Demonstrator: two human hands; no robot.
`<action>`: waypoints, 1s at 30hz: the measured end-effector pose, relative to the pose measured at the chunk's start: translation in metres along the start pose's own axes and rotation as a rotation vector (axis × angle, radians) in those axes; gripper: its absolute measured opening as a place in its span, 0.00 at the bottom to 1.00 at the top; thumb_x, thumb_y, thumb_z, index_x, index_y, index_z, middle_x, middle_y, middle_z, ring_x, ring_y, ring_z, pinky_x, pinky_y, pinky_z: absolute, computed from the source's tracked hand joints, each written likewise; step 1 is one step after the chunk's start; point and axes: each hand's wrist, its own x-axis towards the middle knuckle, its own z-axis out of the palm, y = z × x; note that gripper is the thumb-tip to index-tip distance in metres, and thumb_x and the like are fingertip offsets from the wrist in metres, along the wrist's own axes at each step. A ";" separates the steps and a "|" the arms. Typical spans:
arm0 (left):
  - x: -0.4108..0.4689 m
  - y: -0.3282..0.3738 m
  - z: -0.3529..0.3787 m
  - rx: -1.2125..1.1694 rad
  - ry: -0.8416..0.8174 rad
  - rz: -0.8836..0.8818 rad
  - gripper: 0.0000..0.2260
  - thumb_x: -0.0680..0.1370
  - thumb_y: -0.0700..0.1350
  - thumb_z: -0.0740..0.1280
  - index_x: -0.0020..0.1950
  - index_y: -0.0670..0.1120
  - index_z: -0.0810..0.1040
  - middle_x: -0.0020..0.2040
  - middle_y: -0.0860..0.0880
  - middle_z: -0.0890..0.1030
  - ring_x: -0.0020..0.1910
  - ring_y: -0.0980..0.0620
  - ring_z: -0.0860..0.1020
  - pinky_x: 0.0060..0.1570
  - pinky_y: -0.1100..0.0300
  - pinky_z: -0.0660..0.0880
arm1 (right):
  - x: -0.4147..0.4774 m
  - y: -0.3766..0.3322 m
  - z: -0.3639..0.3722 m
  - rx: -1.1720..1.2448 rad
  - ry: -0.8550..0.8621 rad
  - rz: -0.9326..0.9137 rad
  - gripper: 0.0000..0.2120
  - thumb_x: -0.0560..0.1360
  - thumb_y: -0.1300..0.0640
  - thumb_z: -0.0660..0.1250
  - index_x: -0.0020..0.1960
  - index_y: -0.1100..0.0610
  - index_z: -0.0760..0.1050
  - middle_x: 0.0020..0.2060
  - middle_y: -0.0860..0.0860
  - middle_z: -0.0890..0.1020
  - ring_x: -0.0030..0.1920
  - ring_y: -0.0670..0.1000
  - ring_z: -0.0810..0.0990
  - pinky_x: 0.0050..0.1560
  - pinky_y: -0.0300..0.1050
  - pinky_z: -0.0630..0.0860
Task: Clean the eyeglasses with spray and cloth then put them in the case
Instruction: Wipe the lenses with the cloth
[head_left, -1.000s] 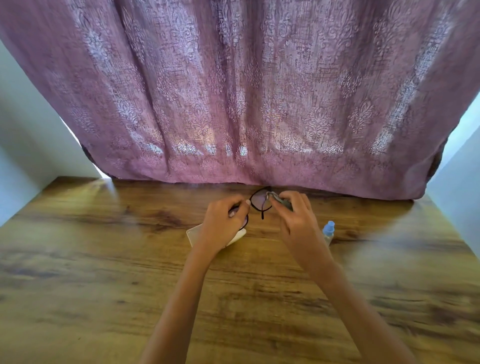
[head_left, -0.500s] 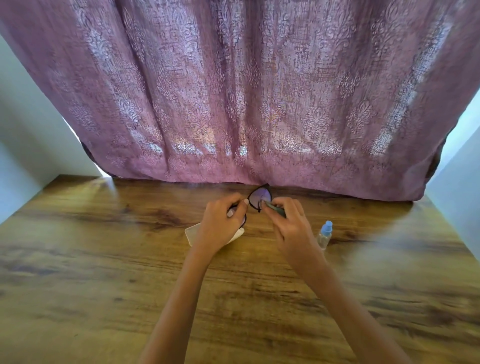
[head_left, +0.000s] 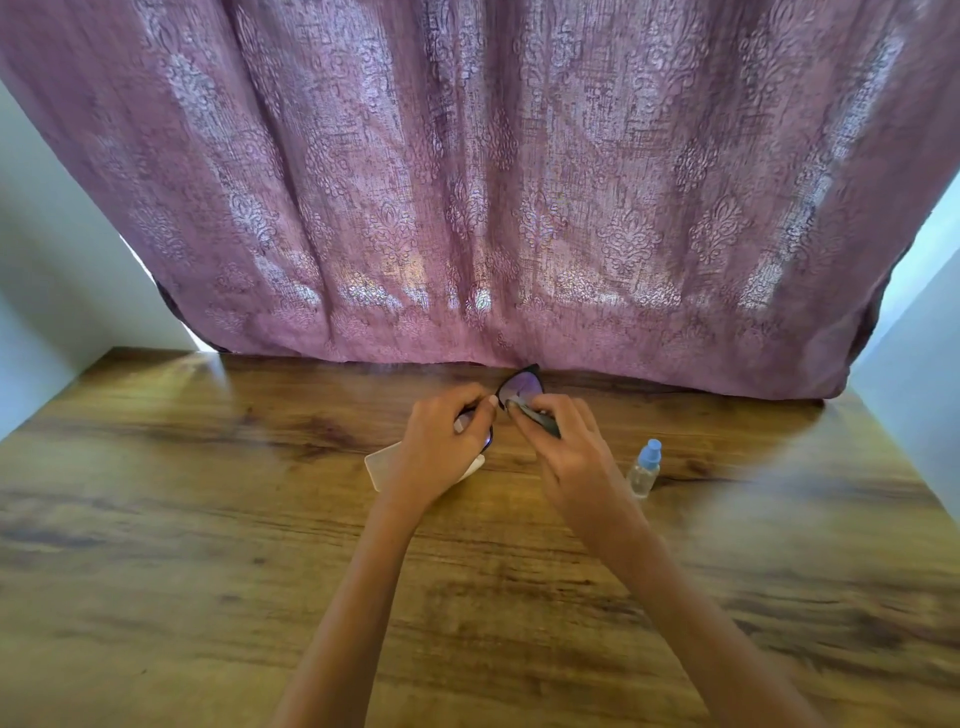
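Left grip (head_left: 441, 447) holds eyeglasses (head_left: 521, 387); right grip (head_left: 566, 452) pinches cloth (head_left: 540, 418) against them, close to surface's (head_left: 208, 571) far edge, curtain (head_left: 467, 208) just behind.

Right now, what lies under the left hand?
A white case lies on the wooden table below the left hand, which holds the eyeglasses. Only its two ends show; its middle is covered by the hand.

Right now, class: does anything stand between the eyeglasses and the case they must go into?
Only the left hand, which holds the eyeglasses and covers part of the case; nothing else visible intervenes.
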 end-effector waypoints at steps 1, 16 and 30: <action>0.000 0.000 0.000 -0.002 -0.002 -0.002 0.10 0.76 0.45 0.61 0.34 0.47 0.73 0.26 0.55 0.70 0.28 0.61 0.70 0.31 0.70 0.61 | 0.001 0.002 -0.001 -0.009 0.014 0.015 0.20 0.72 0.73 0.66 0.64 0.66 0.74 0.54 0.58 0.76 0.53 0.53 0.72 0.59 0.38 0.69; 0.004 -0.008 -0.002 -0.003 -0.018 -0.030 0.11 0.78 0.47 0.61 0.36 0.48 0.74 0.27 0.53 0.72 0.29 0.58 0.70 0.31 0.67 0.62 | 0.003 0.011 -0.005 -0.036 0.085 0.084 0.19 0.71 0.75 0.66 0.61 0.66 0.76 0.50 0.58 0.76 0.49 0.53 0.73 0.53 0.39 0.71; 0.002 -0.007 0.005 0.068 -0.016 0.119 0.10 0.77 0.43 0.61 0.37 0.42 0.76 0.31 0.49 0.76 0.32 0.54 0.73 0.33 0.61 0.66 | 0.011 0.002 0.002 -0.004 0.046 0.033 0.19 0.71 0.73 0.67 0.61 0.65 0.76 0.52 0.60 0.76 0.51 0.57 0.74 0.46 0.46 0.78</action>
